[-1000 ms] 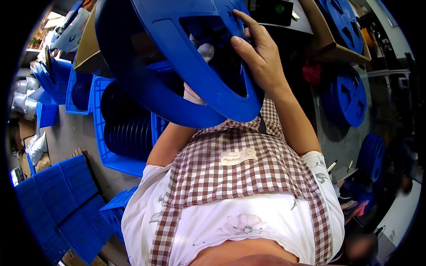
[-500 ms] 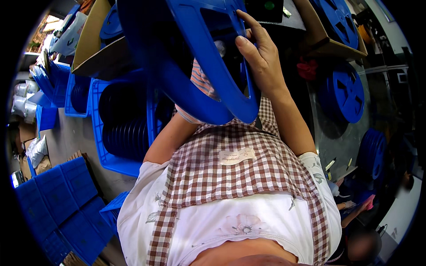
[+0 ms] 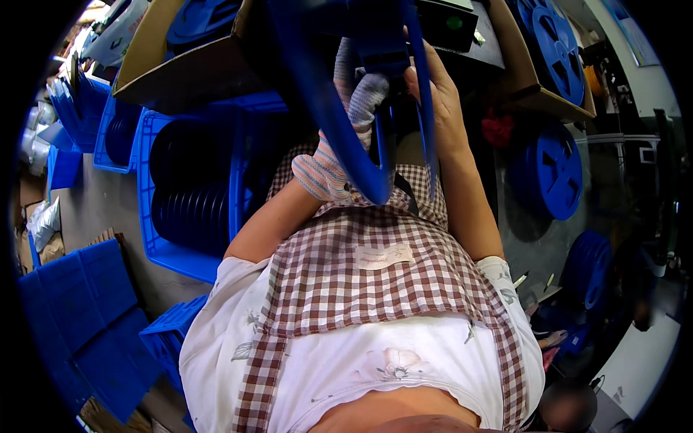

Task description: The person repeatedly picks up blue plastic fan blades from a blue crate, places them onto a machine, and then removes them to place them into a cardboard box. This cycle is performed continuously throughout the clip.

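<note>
A blue plastic reel [image 3: 372, 184] with open slots in its flanges is held up in front of my chest, seen almost edge-on. My left hand [image 3: 364, 110], in a striped knit glove, reaches between the flanges near the hub, its fingers curled there. My bare right hand [image 3: 445, 108] grips the reel from the right, thumb towards the hub and fingers partly hidden behind the flange. The upper part of the reel runs out of the picture.
At my left stands a blue crate [image 3: 151, 216] with rows of dark discs. Cardboard boxes with blue reels flank the far side, one box at left [image 3: 180, 83] and another at right [image 3: 556, 105]. Stacked blue reels [image 3: 552, 169] lie on the right; another person [image 3: 570, 404] is at lower right.
The reel has turned from showing its slotted face to nearly edge-on and shifted slightly up. More of my gloved left hand now shows between the flanges. Both hands keep hold.
</note>
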